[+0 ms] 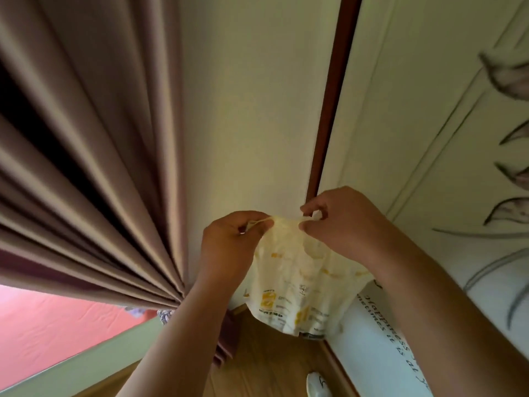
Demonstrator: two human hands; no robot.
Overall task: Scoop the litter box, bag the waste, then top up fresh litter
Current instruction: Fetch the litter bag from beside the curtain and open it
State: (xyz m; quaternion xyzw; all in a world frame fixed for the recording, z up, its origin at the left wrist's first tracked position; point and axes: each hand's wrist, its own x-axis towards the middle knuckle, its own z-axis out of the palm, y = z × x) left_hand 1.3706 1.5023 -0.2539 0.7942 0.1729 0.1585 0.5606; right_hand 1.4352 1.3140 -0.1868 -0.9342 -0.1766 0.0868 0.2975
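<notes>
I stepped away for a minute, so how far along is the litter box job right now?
Nothing looks finished from this view: no litter box, scoop or litter is in sight. In hand: the left hand and the right hand each pinch the top edge of a thin plastic bag, pulling its mouth apart in the air in front of the wall. Whether it holds waste can't be told. Scooping, bagging and topping up may all remain.

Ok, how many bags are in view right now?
1. A thin yellowish plastic bag hangs between both hands: the left hand pinches one top corner, the right hand the other. More may lie outside the view.
</notes>
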